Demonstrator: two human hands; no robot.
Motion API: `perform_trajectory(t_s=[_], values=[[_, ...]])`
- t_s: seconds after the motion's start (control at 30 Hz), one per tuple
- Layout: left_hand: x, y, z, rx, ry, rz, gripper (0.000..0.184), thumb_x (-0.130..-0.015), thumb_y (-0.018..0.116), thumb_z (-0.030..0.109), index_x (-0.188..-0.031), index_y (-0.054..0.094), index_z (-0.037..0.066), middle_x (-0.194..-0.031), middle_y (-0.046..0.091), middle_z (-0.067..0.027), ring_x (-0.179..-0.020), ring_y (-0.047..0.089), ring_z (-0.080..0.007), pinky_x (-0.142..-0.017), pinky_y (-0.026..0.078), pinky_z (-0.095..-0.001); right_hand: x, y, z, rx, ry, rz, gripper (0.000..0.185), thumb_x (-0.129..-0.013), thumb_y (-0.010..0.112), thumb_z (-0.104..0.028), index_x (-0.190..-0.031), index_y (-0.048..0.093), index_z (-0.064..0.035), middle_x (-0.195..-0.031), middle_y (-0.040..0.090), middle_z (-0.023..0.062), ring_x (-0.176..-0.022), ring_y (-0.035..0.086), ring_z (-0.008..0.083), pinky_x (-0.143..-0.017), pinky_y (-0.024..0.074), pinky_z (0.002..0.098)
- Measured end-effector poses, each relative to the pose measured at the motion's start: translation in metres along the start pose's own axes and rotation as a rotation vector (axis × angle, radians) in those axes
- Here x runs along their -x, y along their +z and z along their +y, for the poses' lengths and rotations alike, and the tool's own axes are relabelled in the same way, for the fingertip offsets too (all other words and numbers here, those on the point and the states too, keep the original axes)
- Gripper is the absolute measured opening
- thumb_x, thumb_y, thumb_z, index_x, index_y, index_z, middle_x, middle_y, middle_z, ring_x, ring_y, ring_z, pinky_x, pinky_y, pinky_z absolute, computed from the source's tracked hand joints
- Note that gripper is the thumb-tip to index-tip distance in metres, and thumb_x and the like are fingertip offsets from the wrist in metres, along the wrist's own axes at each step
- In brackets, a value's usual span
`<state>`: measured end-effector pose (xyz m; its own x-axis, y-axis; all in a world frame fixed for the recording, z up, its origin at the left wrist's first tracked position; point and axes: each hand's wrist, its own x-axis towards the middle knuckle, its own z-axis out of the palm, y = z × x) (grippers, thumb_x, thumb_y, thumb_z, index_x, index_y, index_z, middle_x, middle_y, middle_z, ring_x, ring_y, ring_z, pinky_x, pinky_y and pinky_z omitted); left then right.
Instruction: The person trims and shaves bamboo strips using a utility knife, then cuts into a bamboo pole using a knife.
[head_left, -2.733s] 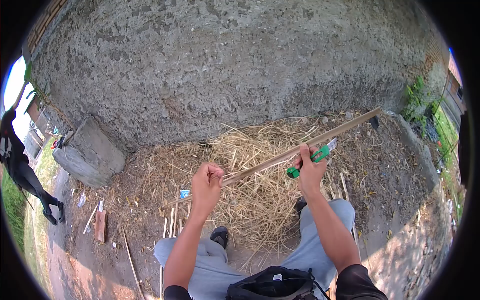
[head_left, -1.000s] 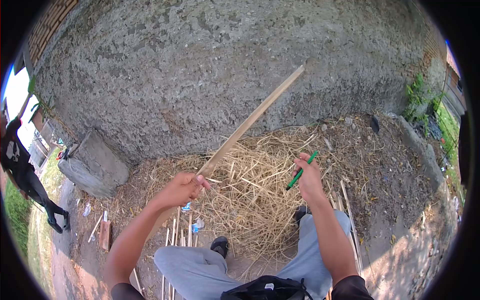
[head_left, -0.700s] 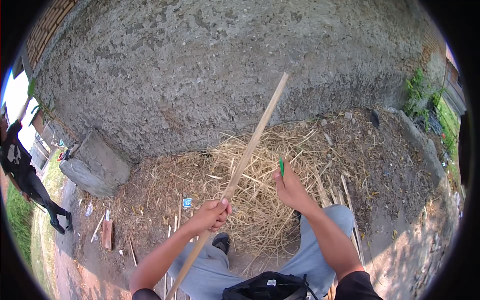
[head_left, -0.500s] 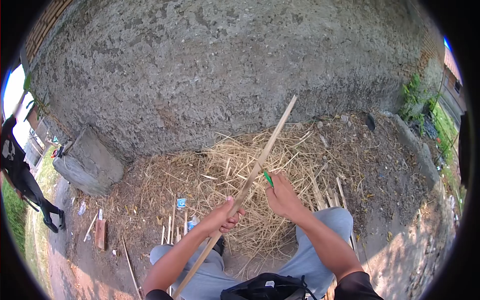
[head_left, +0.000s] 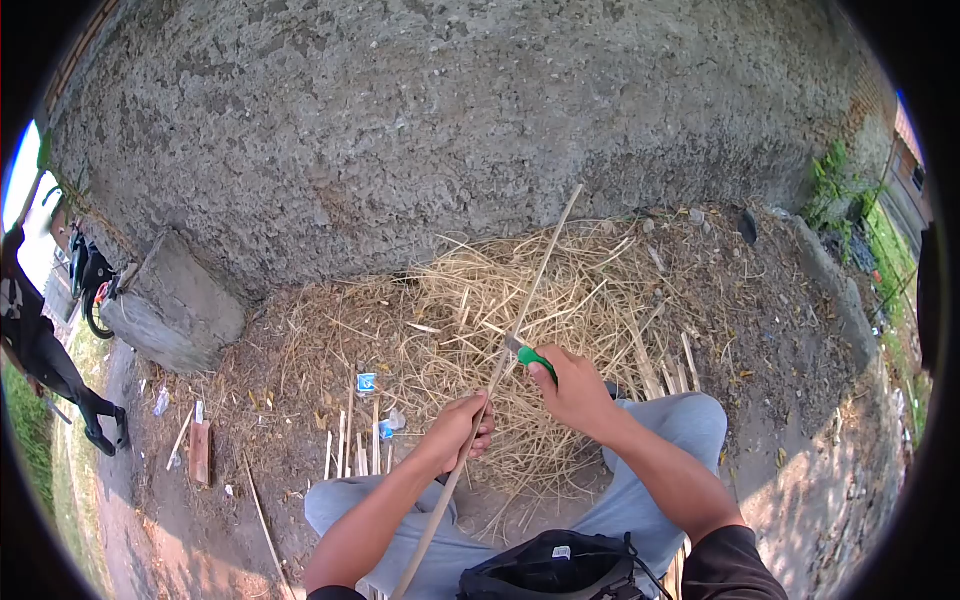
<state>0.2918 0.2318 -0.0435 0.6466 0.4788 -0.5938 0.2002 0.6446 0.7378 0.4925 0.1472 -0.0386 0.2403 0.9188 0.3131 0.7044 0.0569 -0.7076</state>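
Observation:
A long, thin bamboo strip (head_left: 547, 262) slants from between my knees up toward the wall, its narrow edge turned to me. My left hand (head_left: 460, 432) is closed around its middle. In my right hand (head_left: 582, 398) is a green-handled knife (head_left: 538, 364), its short blade against the strip just above my left hand. Below both hands lies a heap of pale bamboo shavings (head_left: 570, 330).
A rough grey wall (head_left: 450, 120) rises ahead. Bamboo strips (head_left: 335, 455) lie beside my left knee, more by my right. An open black bag (head_left: 550, 570) rests at my lap. A concrete block (head_left: 180, 305) and a person in dark clothes (head_left: 45, 350) are at left.
The bamboo strip has rolled from its broad face to its narrow edge. The knife, blurred before, shows clearly now, a little lower and further left against the strip.

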Motion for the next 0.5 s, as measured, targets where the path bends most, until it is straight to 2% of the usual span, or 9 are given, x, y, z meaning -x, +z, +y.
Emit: perform_trajectory(t_s=[0.07,0.13,0.17,0.23,0.27,0.3,0.33,0.4,0.5], values=[[0.002,-0.001,-0.003,0.020,-0.003,0.011,0.033,-0.106,0.037,0.038,-0.091,0.048,0.010,-0.063,0.038,0.0027,-0.046,0.035,-0.0085,-0.039,0.028,-0.0248,0.002,0.000,0.002,0.019,-0.072,-0.036,0.029,-0.096,0.059,-0.020,-0.120,0.054,-0.0042,-0.090,0.064,0.0198,-0.075,0.064,0.0412,-0.065,0.0492,0.0491],[0.004,-0.002,-0.006,-0.048,0.075,0.018,0.030,-0.104,0.043,0.037,-0.095,0.051,0.009,-0.060,0.037,0.0047,-0.043,0.032,-0.0064,-0.038,0.026,-0.0239,0.003,0.006,0.002,0.040,-0.145,-0.071,0.034,-0.096,0.059,-0.019,-0.125,0.053,-0.0042,-0.092,0.065,0.0198,-0.076,0.065,0.0405,-0.065,0.0504,0.0484],[0.004,-0.001,-0.006,-0.048,0.074,0.019,0.030,-0.104,0.043,0.037,-0.095,0.051,0.009,-0.060,0.037,0.0047,-0.043,0.032,-0.0064,-0.038,0.026,-0.0239,0.005,0.014,0.004,0.088,-0.179,-0.003,0.037,-0.097,0.058,-0.021,-0.129,0.051,-0.0033,-0.091,0.066,0.0199,-0.075,0.066,0.0399,-0.065,0.0514,0.0484],[0.004,0.002,-0.006,-0.342,0.092,0.105,0.034,-0.101,0.051,0.033,-0.079,0.053,0.007,-0.056,0.040,0.0043,-0.046,0.037,-0.0074,-0.040,0.027,-0.0274,0.008,0.017,0.002,0.139,-0.212,0.065,0.041,-0.097,0.057,-0.023,-0.132,0.050,-0.0023,-0.091,0.067,0.0200,-0.074,0.066,0.0394,-0.065,0.0524,0.0485],[0.001,0.000,-0.011,-0.339,0.091,0.103,0.034,-0.101,0.051,0.033,-0.079,0.053,0.007,-0.056,0.040,0.0043,-0.046,0.037,-0.0074,-0.040,0.027,-0.0274,0.009,0.015,-0.001,0.199,-0.142,-0.052,0.040,-0.098,0.055,-0.026,-0.130,0.051,-0.0027,-0.089,0.067,0.0201,-0.072,0.065,0.0405,-0.064,0.0517,0.0492],[-0.004,-0.004,-0.019,-0.443,0.207,0.135,0.038,-0.099,0.054,0.032,-0.071,0.052,0.007,-0.054,0.040,0.0039,-0.047,0.035,-0.0078,-0.042,0.027,-0.0301,0.010,0.014,-0.003,0.258,-0.072,-0.169,0.039,-0.099,0.054,-0.029,-0.129,0.052,-0.0031,-0.087,0.067,0.0203,-0.069,0.064,0.0416,-0.062,0.0510,0.0499],[-0.005,-0.004,-0.021,-0.546,0.324,0.167,0.042,-0.097,0.058,0.031,-0.064,0.051,0.006,-0.052,0.041,0.0034,-0.047,0.034,-0.0082,-0.044,0.027,-0.0328,0.011,0.016,-0.002,0.259,-0.070,-0.171,0.039,-0.099,0.054,-0.029,-0.129,0.052,-0.0031,-0.087,0.067,0.0203,-0.069,0.064,0.0416,-0.062,0.0510,0.0499],[-0.007,-0.005,-0.024,-0.590,0.357,0.172,0.044,-0.096,0.059,0.030,-0.061,0.050,0.006,-0.051,0.040,0.0029,-0.048,0.033,-0.0085,-0.045,0.027,-0.0341,0.012,0.021,0.001,0.248,-0.122,-0.133,0.038,-0.101,0.048,-0.031,-0.127,0.052,-0.0040,-0.086,0.068,0.0202,-0.066,0.064,0.0422,-0.059,0.0498,0.0520],[-0.003,0.001,-0.023,-0.667,0.405,0.191,0.045,-0.094,0.062,0.028,-0.058,0.048,0.005,-0.051,0.041,0.0020,-0.050,0.033,-0.0087,-0.047,0.029,-0.0347,0.010,0.021,-0.007,0.268,-0.090,-0.186,0.033,-0.102,0.046,-0.029,-0.124,0.054,-0.0058,-0.084,0.068,0.0194,-0.064,0.064,0.0421,-0.056,0.0487,0.0527]])
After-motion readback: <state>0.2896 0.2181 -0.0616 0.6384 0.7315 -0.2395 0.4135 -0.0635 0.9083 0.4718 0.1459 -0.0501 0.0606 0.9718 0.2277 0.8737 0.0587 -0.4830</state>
